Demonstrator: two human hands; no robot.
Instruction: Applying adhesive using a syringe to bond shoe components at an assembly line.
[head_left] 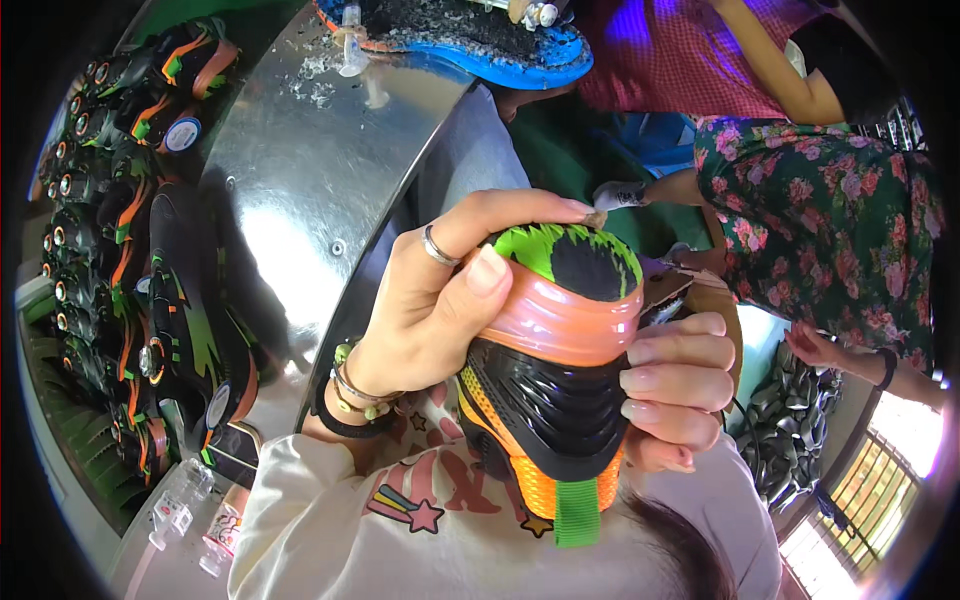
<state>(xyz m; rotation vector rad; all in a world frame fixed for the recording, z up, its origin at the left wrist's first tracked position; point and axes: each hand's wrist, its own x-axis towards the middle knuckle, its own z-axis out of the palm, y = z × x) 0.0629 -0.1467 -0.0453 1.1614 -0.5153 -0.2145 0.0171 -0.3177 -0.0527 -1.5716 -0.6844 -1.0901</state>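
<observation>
A sports shoe (548, 405) is held up before my chest, heel toward me. It has a black ribbed heel, orange mesh, a green pull tab (577, 513) and a glossy pinkish-orange sole edge. The visible part of its underside is green and black. My left hand (425, 300), with a ring and bracelets, grips the shoe's left side; the thumb presses on the sole edge and the index finger reaches across the top. A small brownish bit shows at that fingertip. My right hand (680, 390) curls its fingers around the shoe's right side. The toe is hidden.
At my left is a shiny metal tabletop (300, 170), with a blue-edged piece (540, 65) covered in dark crumbs at its far end. Rows of similar shoes (120, 260) stand farther left. Clear plastic bottles (183, 500) lie lower left. A person in a floral garment (800, 230) is at the right.
</observation>
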